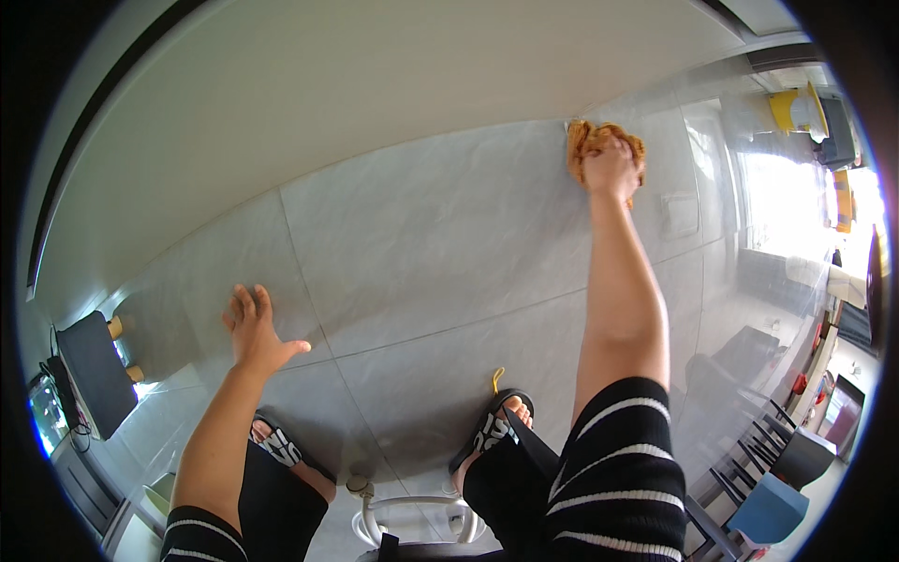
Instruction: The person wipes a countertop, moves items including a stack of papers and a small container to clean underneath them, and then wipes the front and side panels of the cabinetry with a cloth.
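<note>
My right hand (612, 171) is closed over a bunched orange-brown cloth (579, 148), pressing it to the grey tiled floor (440, 225) where the floor meets a pale upright surface (375, 84). That arm is stretched far forward. My left hand (253, 330) holds nothing. Its fingers are spread and the thumb points right, over the tiles at the left. Part of the cloth is hidden beneath the right hand.
My feet in black sandals (493, 431) are set apart, with a white tubular frame (421, 506) on casters between them. A dark box-like piece (96, 375) stands far left. At right are dark chairs (768, 459), a blue seat (770, 508) and a yellow object (796, 110).
</note>
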`<control>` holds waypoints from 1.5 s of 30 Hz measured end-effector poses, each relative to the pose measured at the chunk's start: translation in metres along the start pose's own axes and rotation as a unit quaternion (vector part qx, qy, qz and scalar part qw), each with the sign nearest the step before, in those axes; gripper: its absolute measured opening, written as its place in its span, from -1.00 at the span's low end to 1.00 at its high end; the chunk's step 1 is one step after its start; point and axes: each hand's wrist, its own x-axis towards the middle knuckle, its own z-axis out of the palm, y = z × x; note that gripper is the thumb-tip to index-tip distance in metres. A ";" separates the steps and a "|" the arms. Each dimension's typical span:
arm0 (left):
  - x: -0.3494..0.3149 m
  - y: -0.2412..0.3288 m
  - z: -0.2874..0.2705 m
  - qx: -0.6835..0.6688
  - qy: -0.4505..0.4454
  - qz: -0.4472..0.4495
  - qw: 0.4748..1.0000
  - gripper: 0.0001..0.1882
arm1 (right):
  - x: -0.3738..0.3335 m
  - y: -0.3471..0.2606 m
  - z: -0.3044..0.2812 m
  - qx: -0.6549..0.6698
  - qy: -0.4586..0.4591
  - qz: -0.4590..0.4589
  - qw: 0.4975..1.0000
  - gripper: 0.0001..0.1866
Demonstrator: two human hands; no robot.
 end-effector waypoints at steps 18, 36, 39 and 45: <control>-0.007 -0.007 -0.008 -0.019 0.018 0.020 0.999 0.28 | -0.222 -0.225 -0.032 0.093 -0.156 -0.533 0.826 -0.63; 0.000 -0.069 0.037 -0.219 0.154 0.143 0.953 -0.02 | -0.375 -0.358 -0.031 0.197 -0.092 -0.404 0.888 -0.49; -0.008 -0.138 0.055 -0.220 0.128 0.097 0.962 -0.29 | -0.427 -0.414 -0.044 0.211 -0.174 -0.515 0.812 -0.47; -0.030 -0.236 0.064 -0.101 0.015 -0.197 0.975 0.13 | -0.453 -0.460 -0.070 0.119 -0.190 -0.609 0.761 -0.54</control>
